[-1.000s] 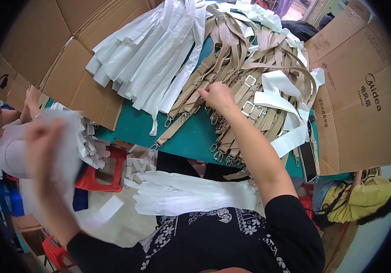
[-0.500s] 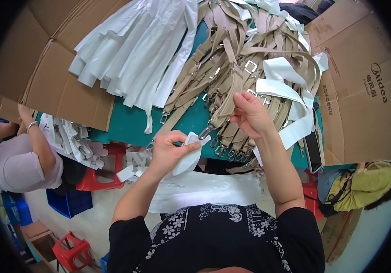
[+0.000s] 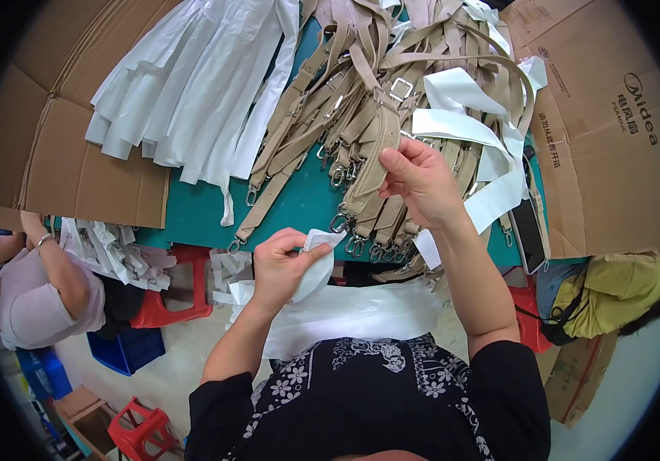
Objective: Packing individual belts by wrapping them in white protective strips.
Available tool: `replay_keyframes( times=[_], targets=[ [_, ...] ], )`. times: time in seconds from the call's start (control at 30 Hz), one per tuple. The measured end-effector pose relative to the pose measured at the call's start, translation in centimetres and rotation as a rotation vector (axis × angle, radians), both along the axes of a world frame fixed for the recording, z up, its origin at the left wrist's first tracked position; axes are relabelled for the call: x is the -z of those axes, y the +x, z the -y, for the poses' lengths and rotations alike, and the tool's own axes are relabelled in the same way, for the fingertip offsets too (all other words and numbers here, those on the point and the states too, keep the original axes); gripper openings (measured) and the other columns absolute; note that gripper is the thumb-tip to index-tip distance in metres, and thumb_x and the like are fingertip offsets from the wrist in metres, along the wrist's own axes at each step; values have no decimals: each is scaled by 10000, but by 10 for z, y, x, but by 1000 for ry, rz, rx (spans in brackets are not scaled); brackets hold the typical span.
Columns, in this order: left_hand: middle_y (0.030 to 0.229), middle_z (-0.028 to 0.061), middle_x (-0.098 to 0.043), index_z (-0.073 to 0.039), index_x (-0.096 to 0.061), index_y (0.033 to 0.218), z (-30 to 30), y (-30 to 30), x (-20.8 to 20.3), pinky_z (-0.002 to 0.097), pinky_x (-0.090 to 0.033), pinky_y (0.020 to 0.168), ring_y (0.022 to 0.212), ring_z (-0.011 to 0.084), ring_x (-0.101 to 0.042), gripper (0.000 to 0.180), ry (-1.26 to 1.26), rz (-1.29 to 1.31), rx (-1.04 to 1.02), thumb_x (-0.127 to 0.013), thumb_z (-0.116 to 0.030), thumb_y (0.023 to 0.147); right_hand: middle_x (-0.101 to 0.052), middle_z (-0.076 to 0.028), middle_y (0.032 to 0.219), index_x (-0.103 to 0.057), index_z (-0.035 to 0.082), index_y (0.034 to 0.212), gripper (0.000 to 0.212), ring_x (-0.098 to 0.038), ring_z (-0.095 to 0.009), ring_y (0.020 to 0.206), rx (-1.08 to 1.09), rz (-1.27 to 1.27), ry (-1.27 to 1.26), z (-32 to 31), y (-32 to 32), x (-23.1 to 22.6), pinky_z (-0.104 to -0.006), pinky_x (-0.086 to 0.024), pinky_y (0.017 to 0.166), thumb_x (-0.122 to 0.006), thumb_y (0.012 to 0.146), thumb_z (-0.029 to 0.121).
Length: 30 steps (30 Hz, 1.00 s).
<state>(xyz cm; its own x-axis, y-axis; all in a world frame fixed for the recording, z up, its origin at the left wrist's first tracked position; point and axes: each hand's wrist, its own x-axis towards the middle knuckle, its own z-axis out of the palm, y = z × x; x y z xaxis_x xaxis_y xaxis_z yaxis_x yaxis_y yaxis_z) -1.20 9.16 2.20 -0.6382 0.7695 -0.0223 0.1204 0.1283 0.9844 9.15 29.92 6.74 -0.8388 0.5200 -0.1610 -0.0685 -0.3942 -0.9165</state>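
Beside white paper pinched in the left hand, a clip hangs because the right hand pinches its strap.

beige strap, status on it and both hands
Left hand pinching white strip. Right hand on beige strap. Metal clasp near strip's edge. Other straps piled behind.

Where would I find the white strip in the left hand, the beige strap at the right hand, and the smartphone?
White strip (image 3: 315, 278): head view, on its lower part.
Beige strap (image 3: 366, 184): head view, on its wide lower section.
Smartphone (image 3: 530, 240): head view, on its dark screen.
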Motion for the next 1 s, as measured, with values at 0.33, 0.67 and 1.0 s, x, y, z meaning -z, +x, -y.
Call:
replay_keyframes(
  times=[0.33,0.67,1.0],
  targets=[
    [732,40,-614,-11,-691,759,0,1,-1,209,-430,597,666,89,-553,109,-62,-22,33,-753,-12,670,-585,-2,708,-571,57,823,160,-599,-93,588,-60,14,-13,10,-15,-2,-217,-502,522,-631,845,204],
    [821,14,-641,22,-659,934,1,-4,0,209,-447,621,713,64,-557,168,-84,372,149,-635,-112,836,-610,-1,720,-613,31,907,172,-570,-65,602,-191,224,93,13,-13,13,-199,-485,548,-650,828,180],
    [785,-5,-625,23,-633,1004,1,-5,15,191,-432,598,679,34,-511,246,-46,289,74,-559,-188,901,-575,14,689,-619,23,824,144,-491,-50,604,-173,324,280,62,-14,44,-198,-387,520,-677,800,154]
  ],
)
